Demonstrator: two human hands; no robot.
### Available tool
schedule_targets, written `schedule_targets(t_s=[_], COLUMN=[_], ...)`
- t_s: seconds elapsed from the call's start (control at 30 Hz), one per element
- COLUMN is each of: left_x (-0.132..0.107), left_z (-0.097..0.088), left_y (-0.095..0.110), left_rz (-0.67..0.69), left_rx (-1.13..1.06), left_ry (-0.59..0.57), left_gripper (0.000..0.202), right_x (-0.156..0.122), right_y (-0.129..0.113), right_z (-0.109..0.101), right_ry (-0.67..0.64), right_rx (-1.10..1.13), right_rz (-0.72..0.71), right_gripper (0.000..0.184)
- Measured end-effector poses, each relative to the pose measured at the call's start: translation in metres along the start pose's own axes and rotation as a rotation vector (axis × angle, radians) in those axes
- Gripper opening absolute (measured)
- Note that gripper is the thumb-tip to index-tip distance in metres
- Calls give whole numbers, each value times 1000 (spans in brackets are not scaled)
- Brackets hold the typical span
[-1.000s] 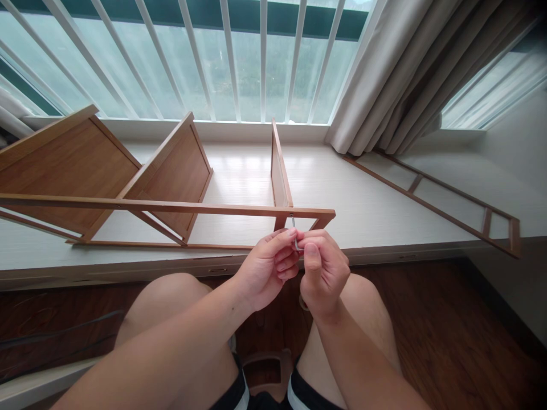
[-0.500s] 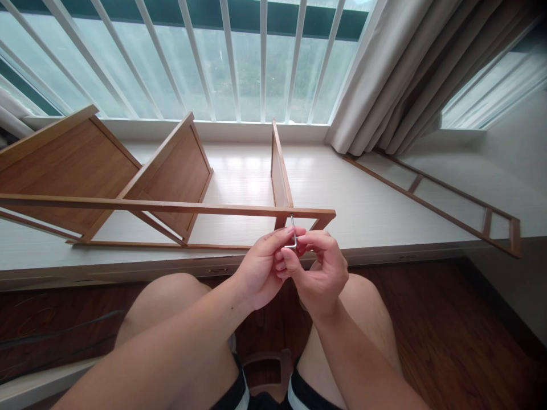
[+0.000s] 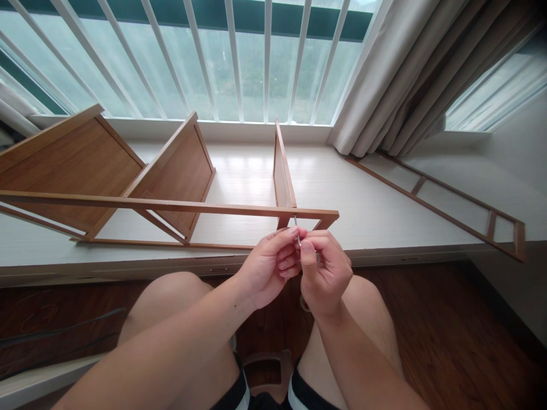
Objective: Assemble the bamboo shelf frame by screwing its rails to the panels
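Both my hands are closed around a silver hex key whose tip meets the front rail of a wooden shelf frame, near its right end. My left hand pinches the long shaft between thumb and forefinger, its other fingers curled. On the bent end, my right hand grips with thumb and fingers, which hide most of the short arm. Brown panels stand up from the frame: a narrow one just behind my hands, a middle one and a large one to the left.
A separate ladder-like wooden frame lies on the white ledge at the right. Behind are a barred window and a grey curtain. My knees flank the hands above a dark wooden floor.
My right hand has turned the hex key's bent end, which pointed left and now lies under my thumb. My left hand stays on the shaft. The view has shifted slightly.
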State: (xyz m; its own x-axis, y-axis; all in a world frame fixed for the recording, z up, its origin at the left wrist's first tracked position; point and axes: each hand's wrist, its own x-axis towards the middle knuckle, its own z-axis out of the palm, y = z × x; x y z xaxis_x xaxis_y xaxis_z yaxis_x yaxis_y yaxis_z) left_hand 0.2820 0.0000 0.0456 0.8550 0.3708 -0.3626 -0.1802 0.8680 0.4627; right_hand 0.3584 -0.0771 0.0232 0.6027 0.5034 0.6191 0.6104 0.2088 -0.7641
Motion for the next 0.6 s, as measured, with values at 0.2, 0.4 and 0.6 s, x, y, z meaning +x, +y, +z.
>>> schedule_targets(t_s=[0.2,0.4,0.6], left_x=[0,-1,0], left_z=[1,1,-1], left_y=[-1,0,-1], left_rz=[25,11,2], left_rx=[37,54,51], left_ry=[-8,24,52], left_gripper=[24,25,26], right_x=[0,-2,-3], right_y=[0,3,3], right_z=[-3,1,5], right_ry=[-26,18,62], right_rx=[38,103,70], right_rz=[20,38,-10], right_gripper=[17,3,21])
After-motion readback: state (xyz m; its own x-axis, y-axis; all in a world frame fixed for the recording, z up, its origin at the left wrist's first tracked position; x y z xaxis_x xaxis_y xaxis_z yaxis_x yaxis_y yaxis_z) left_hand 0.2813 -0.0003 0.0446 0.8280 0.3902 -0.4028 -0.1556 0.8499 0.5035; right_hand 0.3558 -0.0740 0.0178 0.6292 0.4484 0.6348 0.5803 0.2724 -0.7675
